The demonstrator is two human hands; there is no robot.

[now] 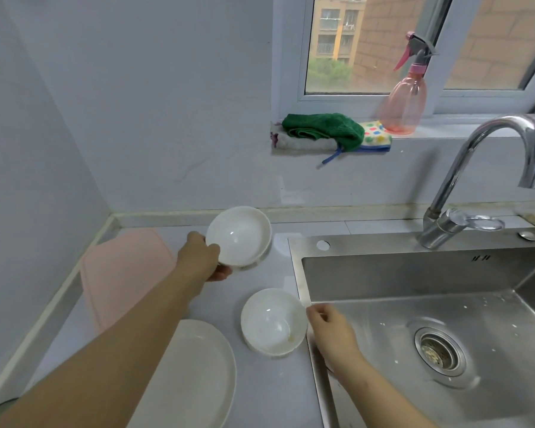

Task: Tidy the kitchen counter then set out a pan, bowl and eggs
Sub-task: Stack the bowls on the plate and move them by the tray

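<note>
We were on the tidy-up part of the job, picking up the bowls. The far bowl was near the back edge of the worktop, tipped up a little toward us. Our left hand held it by the rim, with the thumb on top and the fingers curled under. There may have been a second bowl under it, but we could not tell.

The near bowl sat on the worktop, right beside the left edge of the sink. It had some small bits of food in it. Our right hand was at its rim with the fingers curled in. We could not tell if they had pinched the rim or only touched it.

A white plate lay by the front edge of the worktop, and a pink board lay by the left edge. We saw no pan and no eggs, so we think setting those out was a later step.

Next, we think, both bowls needed to go over the sink edge and down inside. The right hand would need a firm hold first, because a wet rim can slip. The plate would be left to do after that.

The tap stood at the back of the sink. A pink spray bottle and a green cloth were up on the window ledge.
</note>
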